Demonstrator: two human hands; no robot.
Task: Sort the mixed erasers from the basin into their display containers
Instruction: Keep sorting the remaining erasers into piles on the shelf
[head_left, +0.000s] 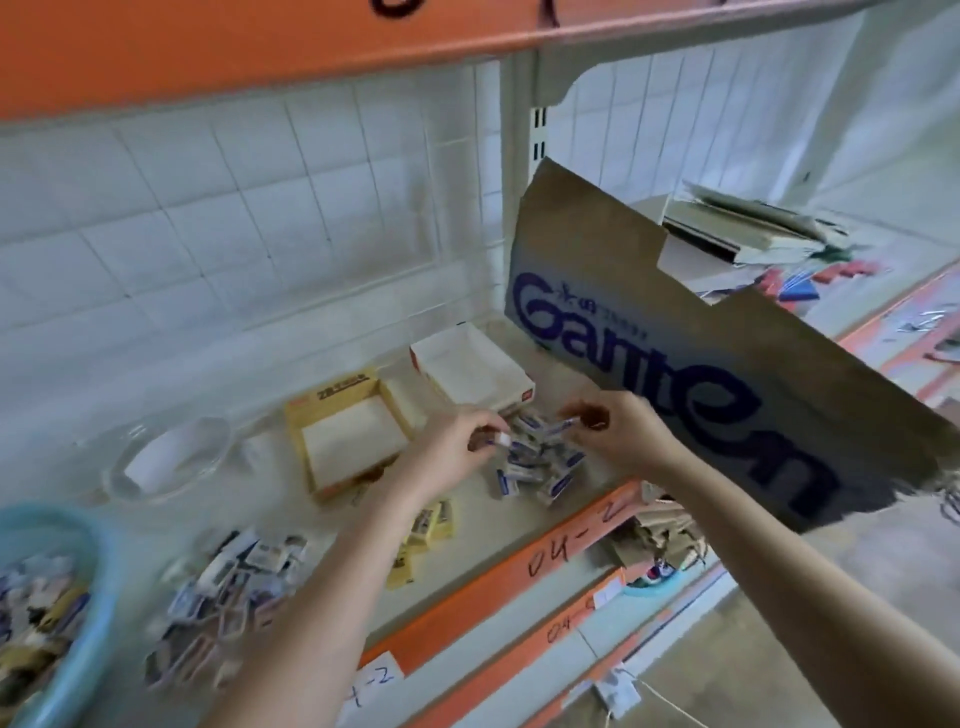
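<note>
Over eraser pile (535, 467), left hand (457, 441), right hand (618, 431): fingers (483, 418) each pinch eraser; cardboard flap (675, 312) overhangs right forearm.

1. Cardboard flap (701, 364), printed in blue, tilted at your right
2. Orange shelf edge (483, 597) before you, hand-marked "04-2"
3. Stacked papers (748, 228) beyond the flap, in the next bay

Single head-worn view, close, tilted down onto the shelf (483, 525)
</note>
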